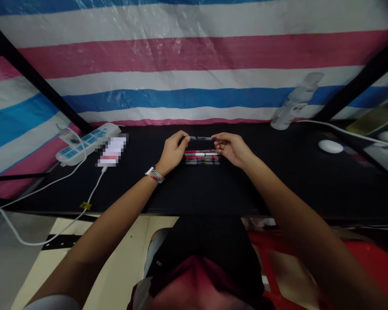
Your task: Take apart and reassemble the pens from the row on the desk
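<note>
Between my two hands, a dark pen (201,138) lies crosswise, gripped at both ends. My left hand (174,148) pinches its left end between thumb and fingers. At the right end, the thumb and fingertips of my right hand (231,147) close on it. Just nearer to me, several pens (200,154) lie side by side on the black table (200,189), parallel to the held one. Some are red, one has a white middle, and the nearest look dark and clear. The lower fingers of my right hand are close to the row's right ends.
On the left are a white power strip (89,144) and a phone (112,151) on a charging cable (95,189). A clear bottle (295,103) stands at the back right, near a white mouse (330,146). Striped plastic sheeting (181,56) hangs behind the table.
</note>
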Demonstrator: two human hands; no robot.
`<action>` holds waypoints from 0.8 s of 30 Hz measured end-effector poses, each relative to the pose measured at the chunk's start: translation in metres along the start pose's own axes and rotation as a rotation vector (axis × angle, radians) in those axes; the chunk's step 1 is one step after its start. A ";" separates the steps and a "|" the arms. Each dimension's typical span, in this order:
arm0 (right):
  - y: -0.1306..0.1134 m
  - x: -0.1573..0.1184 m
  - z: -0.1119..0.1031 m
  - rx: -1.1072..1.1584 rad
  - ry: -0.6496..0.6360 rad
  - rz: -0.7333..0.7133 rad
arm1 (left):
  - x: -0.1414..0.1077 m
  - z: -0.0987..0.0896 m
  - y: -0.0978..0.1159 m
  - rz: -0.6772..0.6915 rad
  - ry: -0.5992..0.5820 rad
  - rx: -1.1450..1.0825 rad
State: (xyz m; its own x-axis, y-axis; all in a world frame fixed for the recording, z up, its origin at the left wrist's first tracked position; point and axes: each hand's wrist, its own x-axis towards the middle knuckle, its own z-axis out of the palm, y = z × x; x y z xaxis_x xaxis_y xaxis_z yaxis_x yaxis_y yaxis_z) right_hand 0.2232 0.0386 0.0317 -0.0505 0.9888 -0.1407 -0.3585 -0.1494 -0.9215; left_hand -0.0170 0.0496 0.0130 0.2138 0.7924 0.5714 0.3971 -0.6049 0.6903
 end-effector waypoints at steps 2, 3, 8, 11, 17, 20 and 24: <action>-0.001 -0.001 0.000 -0.007 0.006 -0.013 | 0.000 0.000 -0.001 0.027 0.025 0.023; -0.001 -0.002 0.000 -0.017 0.010 -0.026 | 0.000 0.000 -0.001 0.047 0.035 0.035; -0.001 -0.003 0.001 -0.057 0.014 -0.063 | 0.000 -0.005 0.004 0.216 -0.030 0.154; 0.000 -0.004 0.001 -0.089 0.011 -0.099 | -0.003 -0.006 0.007 0.232 -0.097 0.177; 0.002 -0.005 0.001 -0.158 -0.012 -0.139 | -0.004 -0.002 0.007 0.070 -0.105 0.064; 0.002 -0.003 0.001 -0.149 -0.013 -0.167 | -0.001 -0.001 0.008 0.015 -0.052 0.004; 0.002 0.000 -0.001 -0.113 0.002 -0.176 | 0.003 -0.001 0.006 -0.044 0.022 -0.124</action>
State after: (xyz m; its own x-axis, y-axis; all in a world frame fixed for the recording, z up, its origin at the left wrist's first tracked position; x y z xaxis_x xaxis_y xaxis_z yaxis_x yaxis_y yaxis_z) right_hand 0.2236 0.0378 0.0292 0.0060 0.9996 0.0258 -0.2552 0.0265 -0.9665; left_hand -0.0151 0.0484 0.0188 0.1784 0.8171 0.5482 0.2917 -0.5760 0.7636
